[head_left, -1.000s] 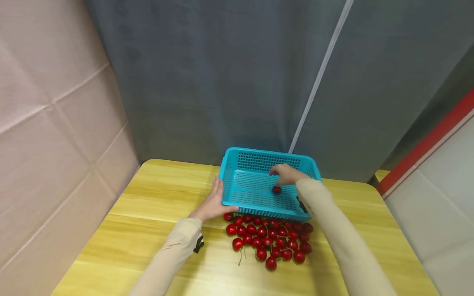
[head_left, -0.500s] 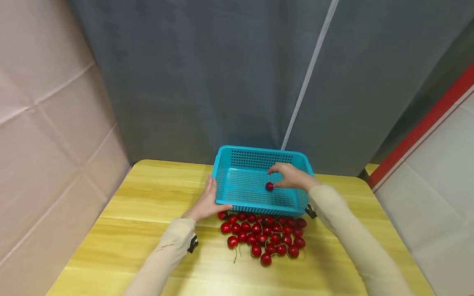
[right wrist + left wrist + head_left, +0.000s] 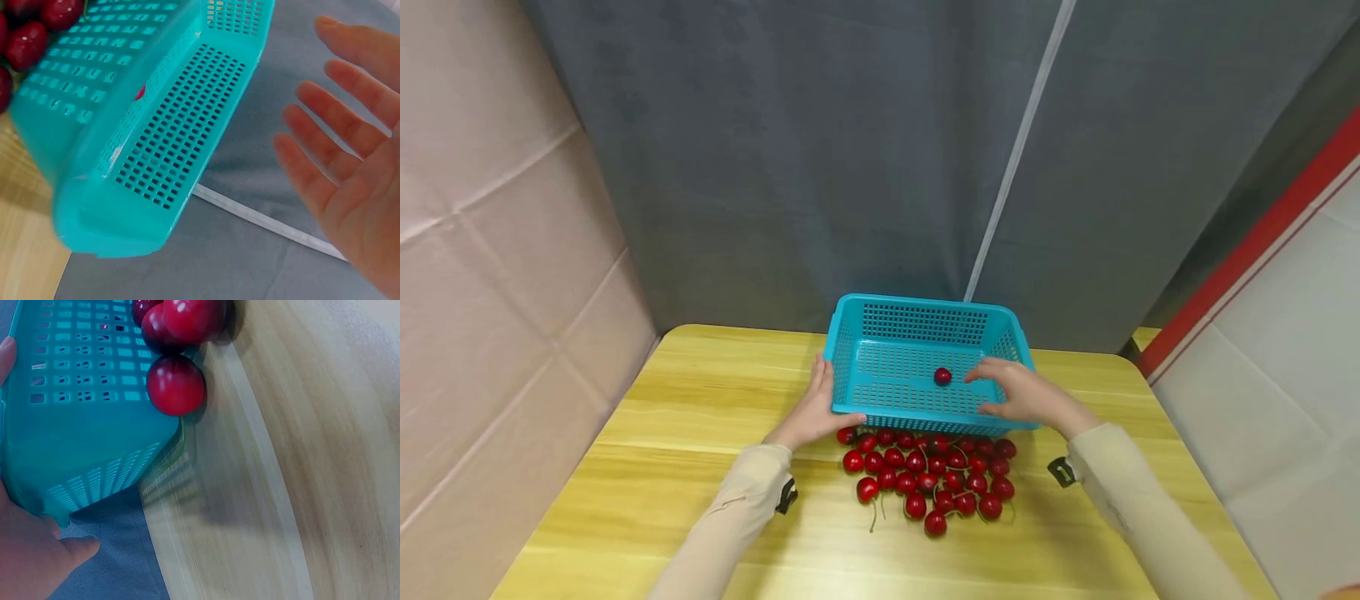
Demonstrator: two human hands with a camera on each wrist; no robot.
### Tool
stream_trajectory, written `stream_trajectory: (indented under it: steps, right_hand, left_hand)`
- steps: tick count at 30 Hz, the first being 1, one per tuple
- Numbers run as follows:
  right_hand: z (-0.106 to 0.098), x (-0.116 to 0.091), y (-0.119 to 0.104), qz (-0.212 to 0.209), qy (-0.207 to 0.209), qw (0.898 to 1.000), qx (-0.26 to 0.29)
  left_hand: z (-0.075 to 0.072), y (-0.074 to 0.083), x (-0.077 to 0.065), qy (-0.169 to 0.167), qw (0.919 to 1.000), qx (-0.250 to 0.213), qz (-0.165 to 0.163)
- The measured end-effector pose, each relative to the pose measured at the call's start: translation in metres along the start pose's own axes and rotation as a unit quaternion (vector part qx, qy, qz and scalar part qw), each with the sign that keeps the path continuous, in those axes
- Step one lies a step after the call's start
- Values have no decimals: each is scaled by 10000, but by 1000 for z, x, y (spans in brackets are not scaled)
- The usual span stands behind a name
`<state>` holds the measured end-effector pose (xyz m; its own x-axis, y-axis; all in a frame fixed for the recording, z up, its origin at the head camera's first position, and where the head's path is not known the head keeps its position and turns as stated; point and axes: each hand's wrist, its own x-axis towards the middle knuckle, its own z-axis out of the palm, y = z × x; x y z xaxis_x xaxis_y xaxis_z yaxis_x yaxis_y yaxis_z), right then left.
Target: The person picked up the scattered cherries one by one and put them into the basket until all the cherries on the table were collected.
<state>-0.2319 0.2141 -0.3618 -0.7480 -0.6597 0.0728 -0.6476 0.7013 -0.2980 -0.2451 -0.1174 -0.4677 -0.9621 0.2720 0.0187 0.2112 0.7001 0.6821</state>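
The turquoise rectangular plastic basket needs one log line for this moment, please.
left hand: touching turquoise plastic basket | right hand: holding nothing | inside basket: one round red cherry | on yellow wood-grain table: more red cherries

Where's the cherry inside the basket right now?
In the head view, the cherry lies near the middle of the floor of the blue basket, just left of the right hand and not touching it.

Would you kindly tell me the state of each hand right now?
Left hand: open, resting against the blue basket.
Right hand: open, holding nothing, apart from the cherry inside the basket.
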Motion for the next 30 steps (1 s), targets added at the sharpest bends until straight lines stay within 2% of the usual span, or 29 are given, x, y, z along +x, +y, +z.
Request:
stream_trajectory:
  steps: [9,17,22,27,30]
  right_hand:
    - [17,-46,-10,202,25,9994,285]
    - [46,-79,-2,424,145,9968,659]
    - [71,-89,9,519,203,9953,796]
    - [94,-93,16,232,438,9964,688]
    - [104,-94,18,285,497,9964,623]
  left_hand:
    - [1,-1,-1,-8,10000,85,-38]
    - [0,2,-1,59,10000,18,53]
    - [-1,2,0,77,9999,41,51]
    - [0,2,0,80,9999,33,58]
    - [0,1,0,71,9999,23,70]
